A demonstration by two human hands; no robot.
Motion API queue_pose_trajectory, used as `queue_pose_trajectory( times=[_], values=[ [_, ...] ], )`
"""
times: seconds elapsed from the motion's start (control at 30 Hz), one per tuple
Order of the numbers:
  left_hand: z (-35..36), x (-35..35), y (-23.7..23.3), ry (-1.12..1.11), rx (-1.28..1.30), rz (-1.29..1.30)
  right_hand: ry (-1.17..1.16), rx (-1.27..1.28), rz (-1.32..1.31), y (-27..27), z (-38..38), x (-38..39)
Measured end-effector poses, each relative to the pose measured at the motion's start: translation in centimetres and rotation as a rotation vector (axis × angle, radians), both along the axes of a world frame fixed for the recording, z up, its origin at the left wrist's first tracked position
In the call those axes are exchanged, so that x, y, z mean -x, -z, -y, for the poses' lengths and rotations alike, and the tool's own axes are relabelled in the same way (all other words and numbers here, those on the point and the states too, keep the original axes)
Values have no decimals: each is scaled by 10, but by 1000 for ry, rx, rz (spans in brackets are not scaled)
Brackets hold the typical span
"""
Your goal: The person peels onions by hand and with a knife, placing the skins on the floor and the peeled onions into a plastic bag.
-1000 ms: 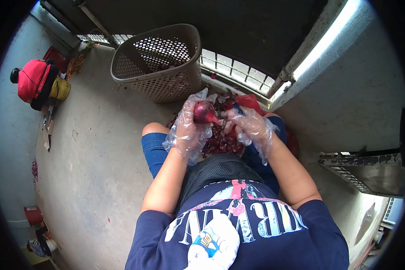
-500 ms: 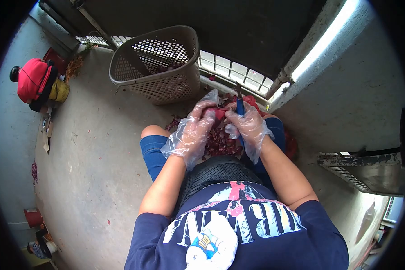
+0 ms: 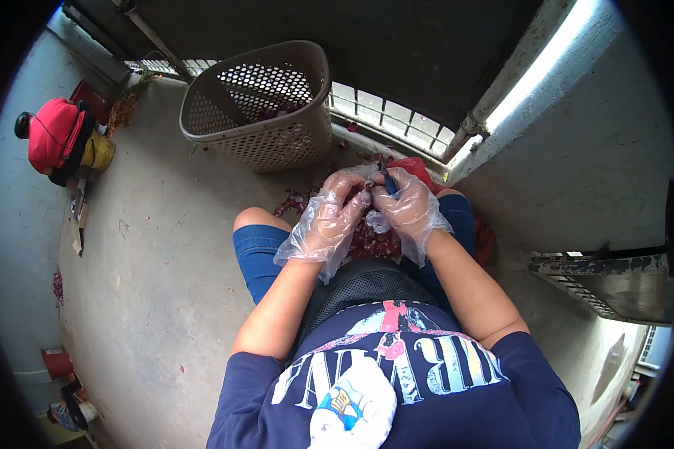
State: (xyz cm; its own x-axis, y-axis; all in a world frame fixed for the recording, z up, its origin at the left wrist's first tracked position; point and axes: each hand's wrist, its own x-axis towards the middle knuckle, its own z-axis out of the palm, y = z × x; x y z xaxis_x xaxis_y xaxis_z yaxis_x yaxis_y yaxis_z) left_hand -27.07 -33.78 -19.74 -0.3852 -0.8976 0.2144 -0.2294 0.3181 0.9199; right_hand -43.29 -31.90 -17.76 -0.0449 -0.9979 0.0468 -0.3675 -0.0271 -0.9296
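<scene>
Both hands wear clear plastic gloves and meet above the lap. My left hand (image 3: 335,215) is curled round a small dark item, mostly hidden by the fingers. In my right hand (image 3: 407,206) is a knife with a blue handle (image 3: 390,182), its blade beside the left fingertips. Dark red peelings (image 3: 371,243) lie below the hands, between the knees. Behind the right hand is a red plastic bag (image 3: 418,171).
A grey-brown perforated basket (image 3: 277,142) with reddish contents stands ahead, near the barred opening. At the far left, a red bag (image 3: 52,135) rests on a yellow container (image 3: 99,152). A metal-edged rack (image 3: 599,266) is at right.
The hands have come closer together, and the knife has turned and dropped from its upright position. The red piece seen between the hands before is now hidden from view.
</scene>
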Motion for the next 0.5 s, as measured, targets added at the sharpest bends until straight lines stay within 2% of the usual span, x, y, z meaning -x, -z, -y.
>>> queue_pose_trajectory(
  times=[0.07, 0.13, 0.17, 0.23, 0.37, 0.43, 0.5],
  values=[
    [-2, 1, -3, -7, 78, 47, 4, -6, -22, 1, 0, 1],
    [-3, 1, -3, -18, 157, 94, -53, 142, -194, 3, 3, 3],
    [-3, 1, -1, -17, 208, 109, -54, 142, -193, 1, 5, 3],
    [-4, 4, -2, -14, 259, 123, -147, 17, -81, -7, 7, 5],
    [-6, 19, -2, -84, 257, 0, -80, -23, 88, 24, 17, 1],
    [-5, 25, 0, -125, 232, -56, -31, 28, 355, 31, 20, -3],
    [-3, 27, 2, -175, 300, -50, -7, 8, 332, 27, 17, -6]
  ],
)
